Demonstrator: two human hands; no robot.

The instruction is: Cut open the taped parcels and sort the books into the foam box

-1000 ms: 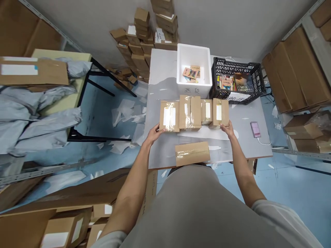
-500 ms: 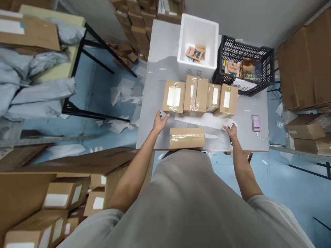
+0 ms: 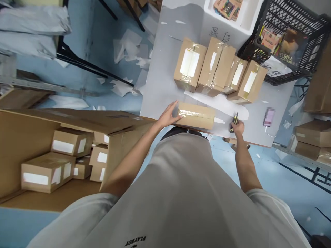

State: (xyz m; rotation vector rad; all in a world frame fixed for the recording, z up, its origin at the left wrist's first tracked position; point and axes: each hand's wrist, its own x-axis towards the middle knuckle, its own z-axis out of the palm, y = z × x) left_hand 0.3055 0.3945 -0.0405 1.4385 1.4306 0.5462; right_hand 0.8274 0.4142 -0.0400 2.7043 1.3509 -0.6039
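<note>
A long taped cardboard box (image 3: 197, 116) lies along the front edge of the grey table (image 3: 162, 82). My left hand (image 3: 169, 114) grips its left end, thumb on the near side and fingers at the far side. Right of the box, my right hand (image 3: 238, 127) is closed on a black and yellow utility knife (image 3: 234, 122), which points away from me over the tabletop. A strip of white paper (image 3: 219, 105) lies just beyond the box. Behind it stand several taped cartons, among them a labelled carton (image 3: 190, 63) at the left of the row.
At the back are a white foam box (image 3: 232, 31) and a black plastic crate (image 3: 281, 44) with packaged goods inside. A phone (image 3: 269, 117) with a cable lies at the right. A large open carton (image 3: 82, 196) holding smaller boxes stands at my left.
My left hand has come down to the long box and taken hold of its left end. My right hand has picked up the utility knife. The view has shifted and turned.
</note>
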